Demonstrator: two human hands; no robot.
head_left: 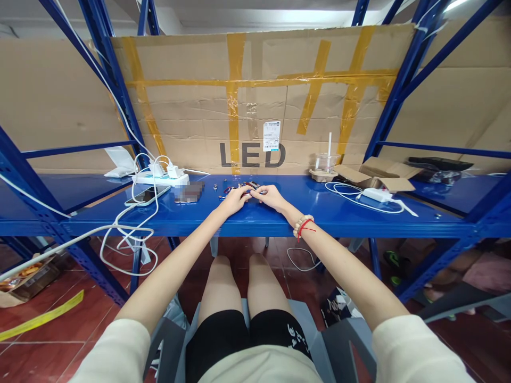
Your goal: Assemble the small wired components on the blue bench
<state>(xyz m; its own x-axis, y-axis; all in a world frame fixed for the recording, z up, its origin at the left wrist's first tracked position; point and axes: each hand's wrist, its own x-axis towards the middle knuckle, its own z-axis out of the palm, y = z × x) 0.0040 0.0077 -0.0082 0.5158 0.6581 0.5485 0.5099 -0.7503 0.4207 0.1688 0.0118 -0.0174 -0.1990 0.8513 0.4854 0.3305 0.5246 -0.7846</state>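
My left hand (236,201) and my right hand (272,197) meet over the middle of the blue shelf top (319,210). The fingers of each are closed in a pinch, tips almost touching. Whatever they hold is too small and too covered to name. Just beyond the fingertips lies a group of small dark red and shiny pieces (228,190), partly hidden by my hands. A tiny silvery piece (215,187) sits apart to their left. Around my right wrist is a beaded bracelet (302,226) with a red string.
At left stand a white power strip (159,179) with plugs and looping cables, a phone (149,196) and a blurred flat item (189,192). A clear cup with a straw (324,162), an open carton (379,173) and a white adapter (377,195) are at right. Cardboard (179,111) closes the back.
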